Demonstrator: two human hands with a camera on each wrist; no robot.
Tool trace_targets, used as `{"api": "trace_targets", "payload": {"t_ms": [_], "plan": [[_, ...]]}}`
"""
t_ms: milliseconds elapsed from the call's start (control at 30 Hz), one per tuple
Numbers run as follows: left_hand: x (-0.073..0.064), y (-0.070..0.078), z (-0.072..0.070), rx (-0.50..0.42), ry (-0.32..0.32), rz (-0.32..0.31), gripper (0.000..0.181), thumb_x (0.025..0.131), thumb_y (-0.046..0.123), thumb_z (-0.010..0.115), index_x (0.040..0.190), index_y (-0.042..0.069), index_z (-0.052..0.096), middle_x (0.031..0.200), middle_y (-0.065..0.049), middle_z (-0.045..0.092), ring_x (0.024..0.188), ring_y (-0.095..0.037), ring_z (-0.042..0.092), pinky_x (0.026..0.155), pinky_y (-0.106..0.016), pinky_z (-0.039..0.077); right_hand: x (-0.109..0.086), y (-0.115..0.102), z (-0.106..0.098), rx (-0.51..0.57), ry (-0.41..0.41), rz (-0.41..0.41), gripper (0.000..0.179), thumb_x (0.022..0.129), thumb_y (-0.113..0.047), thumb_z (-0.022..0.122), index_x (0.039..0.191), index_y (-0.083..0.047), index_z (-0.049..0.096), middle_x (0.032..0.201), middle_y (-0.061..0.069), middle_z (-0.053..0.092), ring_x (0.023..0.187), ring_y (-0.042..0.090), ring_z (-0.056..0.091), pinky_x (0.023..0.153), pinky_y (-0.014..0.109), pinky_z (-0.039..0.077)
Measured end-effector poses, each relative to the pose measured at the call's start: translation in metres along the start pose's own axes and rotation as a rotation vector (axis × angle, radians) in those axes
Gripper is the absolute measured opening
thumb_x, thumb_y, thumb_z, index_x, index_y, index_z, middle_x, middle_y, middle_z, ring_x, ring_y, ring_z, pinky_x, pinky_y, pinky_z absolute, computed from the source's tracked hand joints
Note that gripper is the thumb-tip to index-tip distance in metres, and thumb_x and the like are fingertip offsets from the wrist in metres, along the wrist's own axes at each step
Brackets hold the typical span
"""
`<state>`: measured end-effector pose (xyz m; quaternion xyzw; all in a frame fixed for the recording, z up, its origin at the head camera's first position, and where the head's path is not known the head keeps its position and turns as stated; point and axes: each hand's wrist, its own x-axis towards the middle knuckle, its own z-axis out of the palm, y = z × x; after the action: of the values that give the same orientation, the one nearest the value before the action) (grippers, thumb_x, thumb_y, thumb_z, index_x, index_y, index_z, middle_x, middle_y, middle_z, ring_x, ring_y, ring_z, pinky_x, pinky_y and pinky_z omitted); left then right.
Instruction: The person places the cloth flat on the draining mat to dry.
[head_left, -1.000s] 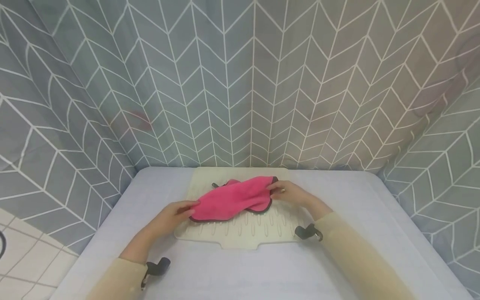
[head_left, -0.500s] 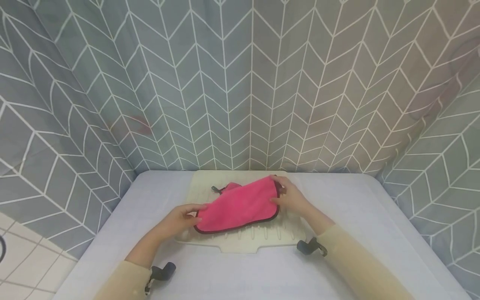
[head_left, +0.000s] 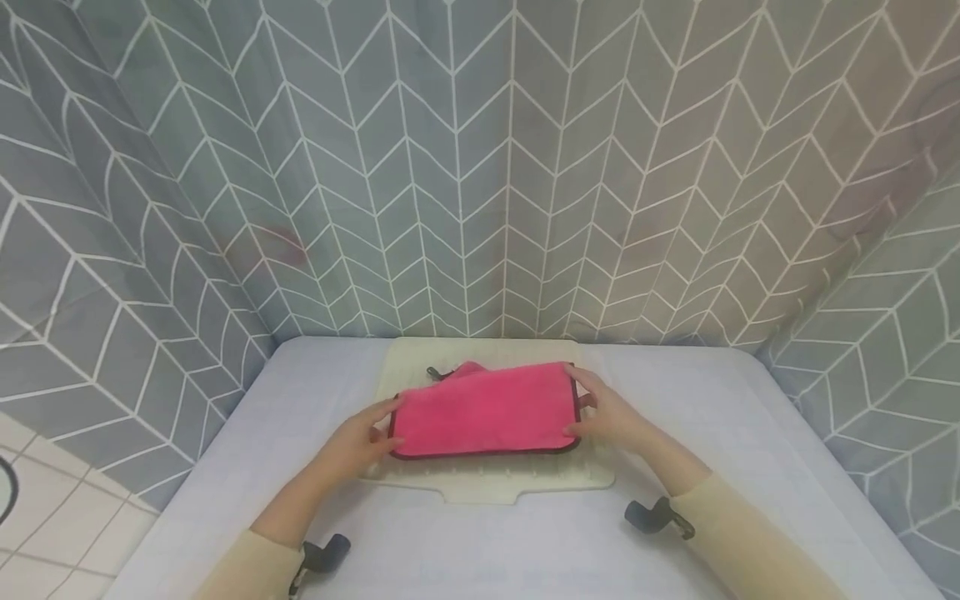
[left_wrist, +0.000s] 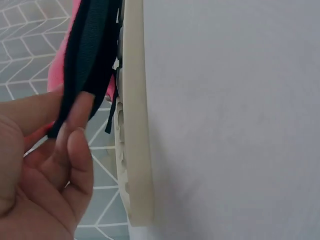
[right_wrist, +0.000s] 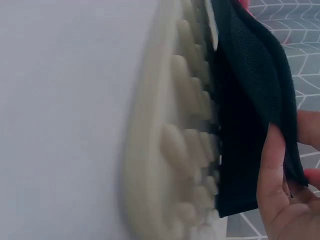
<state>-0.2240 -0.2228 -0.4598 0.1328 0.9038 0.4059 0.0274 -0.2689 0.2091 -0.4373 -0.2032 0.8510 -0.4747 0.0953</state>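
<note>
A pink cloth with dark edging is stretched out sideways in the head view. Its left end is pinched by my left hand, its right end by my right hand. In both wrist views its dark side shows, with the thumb and fingers on either face of the cloth. Behind its upper edge another bit of pink fabric with a dark loop peeks out; whether it is a separate cloth I cannot tell. Below lies a cream ribbed board, mostly covered by the cloth.
The board lies on a white-covered table. A grey curtain with white chevron lines hangs behind and at both sides. Dark wrist mounts sit at the sleeves. Floor tiles show at the lower left.
The pink cloth has gone from slanted and folded over to nearly level and spread flat. My right hand has moved slightly right and lower; my left hand has shifted only a little.
</note>
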Motion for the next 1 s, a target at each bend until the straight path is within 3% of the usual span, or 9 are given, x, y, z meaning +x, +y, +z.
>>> {"api": "trace_targets", "payload": {"t_ms": [167,300,333,433,567,767,1000], "plan": [[0.0,0.005,0.005,0.061,-0.058,-0.079,0.073,0.085,0.012,0.08,0.15,0.014,0.047,0.146,-0.011,0.052,0.072,-0.012,0.059,0.062,-0.027,0.054,-0.013,0.005,0.004,-0.038,-0.044,0.026,0.11,0.075,-0.008,0.088,0.16,-0.008,0.019,0.156,0.021,0.025,0.107,0.029,0.059,0.084,0.038,0.055],[-0.002,0.007,0.007,0.084,-0.088,-0.08,0.074,0.084,0.011,0.081,0.15,0.013,0.048,0.146,-0.011,0.052,0.069,-0.014,0.058,0.064,-0.028,0.054,-0.017,0.008,0.008,-0.068,-0.051,0.031,0.112,0.073,-0.006,0.089,0.159,-0.004,0.018,0.156,0.023,0.024,0.104,0.025,0.058,0.092,0.043,0.052],[-0.003,0.007,0.007,0.089,-0.091,-0.076,0.074,0.083,0.01,0.082,0.149,0.012,0.048,0.147,-0.011,0.051,0.071,-0.015,0.058,0.067,-0.029,0.054,-0.017,0.009,0.009,-0.068,-0.054,0.029,0.112,0.073,-0.005,0.089,0.159,-0.003,0.018,0.156,0.023,0.023,0.103,0.025,0.058,0.093,0.043,0.052],[-0.003,0.008,0.008,0.121,-0.095,-0.059,0.075,0.082,0.011,0.083,0.149,0.012,0.049,0.147,-0.013,0.051,0.098,-0.028,0.066,0.087,-0.04,0.057,-0.019,0.01,0.011,-0.087,-0.054,0.018,0.111,0.071,-0.004,0.089,0.158,0.0,0.02,0.156,0.024,0.022,0.101,0.024,0.057,0.093,0.043,0.052],[-0.005,0.01,0.009,0.159,-0.095,-0.042,0.075,0.081,0.012,0.084,0.148,0.01,0.05,0.147,-0.014,0.052,0.138,-0.036,0.046,0.107,-0.052,0.044,-0.021,0.009,0.014,-0.105,-0.064,0.027,0.11,0.071,-0.004,0.089,0.157,0.001,0.021,0.156,0.023,0.024,0.099,0.023,0.056,0.087,0.037,0.054],[-0.007,0.014,0.01,0.156,-0.095,-0.048,0.073,0.081,0.01,0.083,0.146,0.007,0.05,0.144,-0.015,0.054,0.13,-0.035,0.052,0.102,-0.05,0.049,-0.025,0.008,0.016,-0.125,-0.075,0.047,0.108,0.072,-0.001,0.088,0.157,0.0,0.021,0.154,0.02,0.026,0.099,0.022,0.056,0.081,0.029,0.054],[-0.007,0.013,0.012,0.184,-0.123,-0.071,0.073,0.082,0.011,0.082,0.147,0.005,0.049,0.144,-0.015,0.054,0.138,-0.038,0.045,0.109,-0.054,0.041,-0.027,0.007,0.017,-0.15,-0.086,0.048,0.107,0.071,0.0,0.088,0.156,0.002,0.023,0.153,0.022,0.028,0.096,0.021,0.058,0.074,0.028,0.055]]}}
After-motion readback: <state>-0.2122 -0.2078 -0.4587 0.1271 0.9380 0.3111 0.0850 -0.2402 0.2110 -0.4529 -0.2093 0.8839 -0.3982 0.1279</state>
